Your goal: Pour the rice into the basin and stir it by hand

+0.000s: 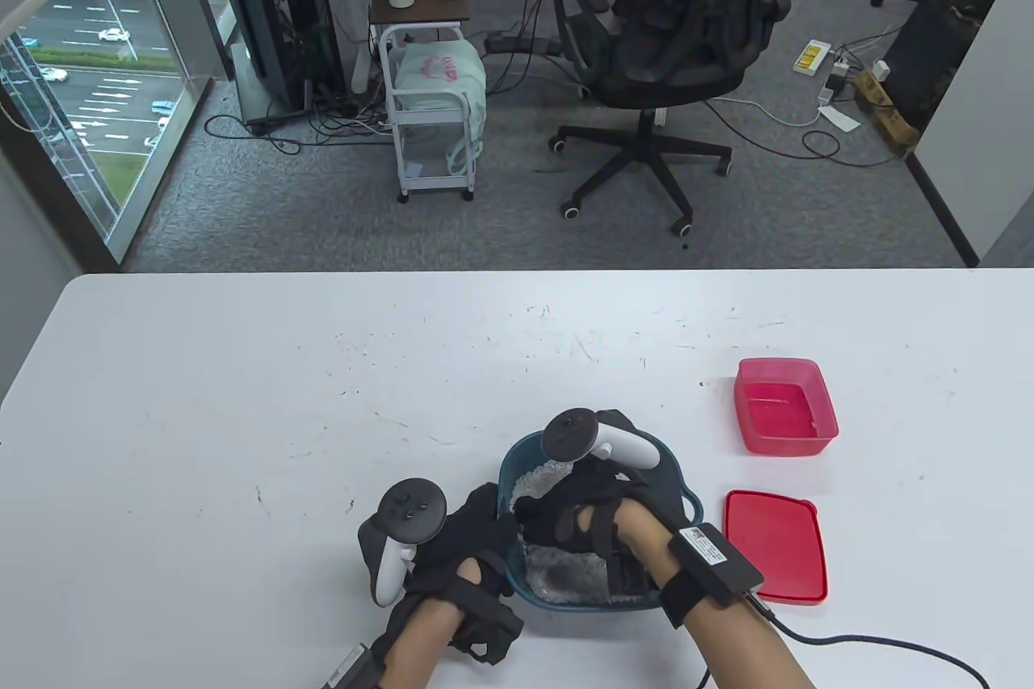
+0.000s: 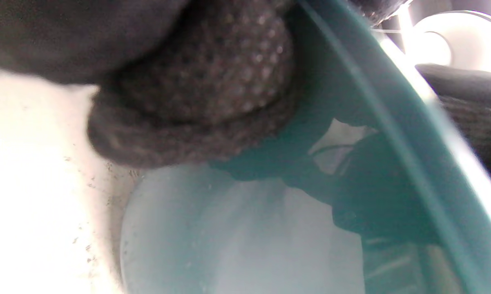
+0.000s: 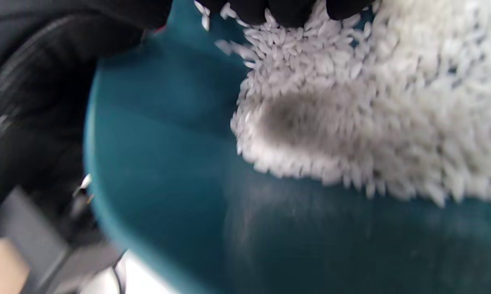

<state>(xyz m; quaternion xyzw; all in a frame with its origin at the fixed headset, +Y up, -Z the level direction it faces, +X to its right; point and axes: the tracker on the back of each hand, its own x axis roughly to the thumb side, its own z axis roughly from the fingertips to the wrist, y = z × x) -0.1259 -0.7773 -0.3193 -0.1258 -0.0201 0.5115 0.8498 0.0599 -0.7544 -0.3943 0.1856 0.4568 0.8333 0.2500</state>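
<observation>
Beyond my white table [image 1: 242, 366], grey carpet [image 1: 808, 212]; a black office chair [image 1: 670, 35] far right, a window [image 1: 81, 91] far left.

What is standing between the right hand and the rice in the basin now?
Nothing visible. The right hand is inside the basin, and the right wrist view shows its fingertips already touching the rice. The left hand rests against the basin's outer wall.
</observation>
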